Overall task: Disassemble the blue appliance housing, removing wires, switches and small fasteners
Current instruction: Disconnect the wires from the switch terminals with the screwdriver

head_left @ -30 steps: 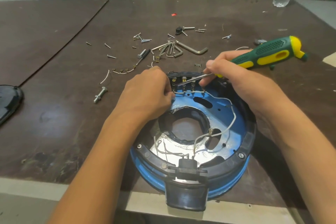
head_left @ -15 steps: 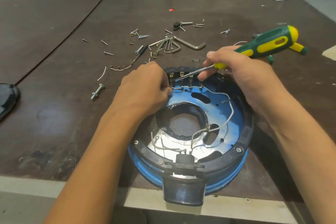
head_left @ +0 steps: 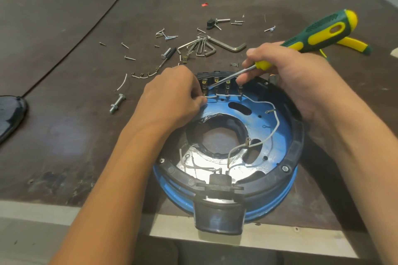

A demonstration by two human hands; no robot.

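Blue housing [head_left: 217, 108] holds a white wire [head_left: 277, 120] and four terminals [head_left: 227, 88]. Left hand [head_left: 172, 97] pinches the wire; right hand [head_left: 297, 75] grips a screwdriver [head_left: 318, 32].

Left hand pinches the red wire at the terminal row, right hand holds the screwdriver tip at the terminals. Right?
One slip: the head view shows a white wire, not red. The left hand pinches it at the terminal row; the right hand holds the screwdriver tip at the terminals.
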